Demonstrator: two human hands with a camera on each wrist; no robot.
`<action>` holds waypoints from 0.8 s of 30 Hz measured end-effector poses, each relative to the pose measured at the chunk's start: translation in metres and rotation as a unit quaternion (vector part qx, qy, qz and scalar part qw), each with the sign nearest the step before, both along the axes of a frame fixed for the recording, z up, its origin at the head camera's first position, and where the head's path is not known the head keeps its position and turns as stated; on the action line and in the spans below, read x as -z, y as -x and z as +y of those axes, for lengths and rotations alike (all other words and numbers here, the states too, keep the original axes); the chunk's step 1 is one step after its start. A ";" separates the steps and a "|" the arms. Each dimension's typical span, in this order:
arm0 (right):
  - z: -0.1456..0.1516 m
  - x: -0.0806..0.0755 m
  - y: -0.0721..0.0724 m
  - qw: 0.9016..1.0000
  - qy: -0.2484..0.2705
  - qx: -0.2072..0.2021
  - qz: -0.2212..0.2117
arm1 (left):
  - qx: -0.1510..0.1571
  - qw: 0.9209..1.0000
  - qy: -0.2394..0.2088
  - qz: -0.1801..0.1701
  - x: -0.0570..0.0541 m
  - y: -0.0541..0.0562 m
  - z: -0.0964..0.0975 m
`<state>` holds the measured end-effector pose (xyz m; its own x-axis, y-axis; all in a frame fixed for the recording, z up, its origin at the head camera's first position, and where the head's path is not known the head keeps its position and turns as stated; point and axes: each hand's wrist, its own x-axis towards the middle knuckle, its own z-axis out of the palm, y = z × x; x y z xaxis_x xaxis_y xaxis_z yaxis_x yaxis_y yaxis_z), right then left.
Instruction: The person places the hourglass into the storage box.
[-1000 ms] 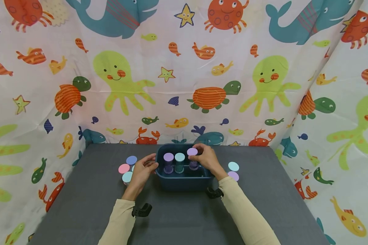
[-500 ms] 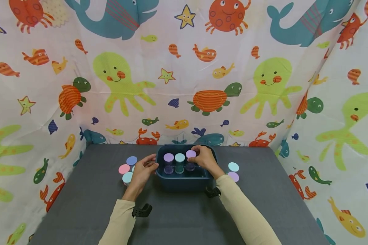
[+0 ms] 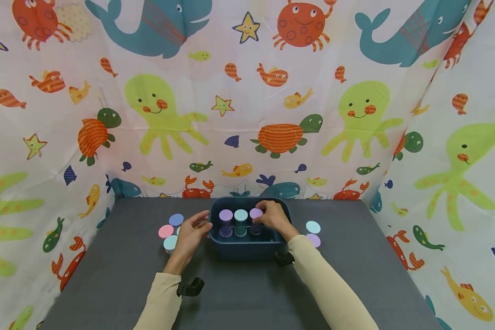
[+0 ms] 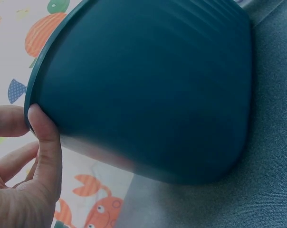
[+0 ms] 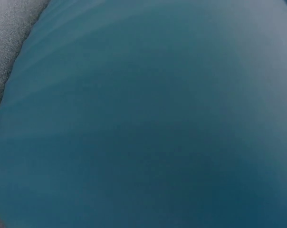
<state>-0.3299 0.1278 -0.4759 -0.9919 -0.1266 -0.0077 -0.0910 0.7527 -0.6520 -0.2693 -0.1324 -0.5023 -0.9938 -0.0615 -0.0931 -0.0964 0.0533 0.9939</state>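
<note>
I have the left hand clamped on the left rim of the dark blue bin, which stands on the grey table in front of a sea-animal curtain; on the left wrist view the thumb lies along the outer wall, with a finger at the edge opposite it. My right hand reaches in over the right side, thumb and fingertips pinching the rightmost purple-lidded jar near its lid. That jar is inside the bin, in a row with an upright light-blue-lidded jar and a second purple-lidded jar; I can't tell whether its base touches the floor. Left of the bin I see a blue lid, a pink lid and a light blue lid clustered beside the left hand; right of it, a pale blue lid and a lilac lid, the latter partly behind the sleeve
</note>
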 end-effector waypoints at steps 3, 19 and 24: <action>-0.002 0.002 -0.001 1.000 -0.003 -0.001 -0.001 | -0.002 1.000 0.000 0.000 0.002 -0.002 -0.001; 0.000 -0.009 -0.016 0.999 0.013 -0.020 0.023 | 0.004 1.000 -0.010 0.014 0.001 -0.005 -0.004; 0.005 -0.013 -0.025 0.997 0.043 -0.010 0.062 | 0.000 1.000 -0.009 0.011 0.002 -0.007 -0.005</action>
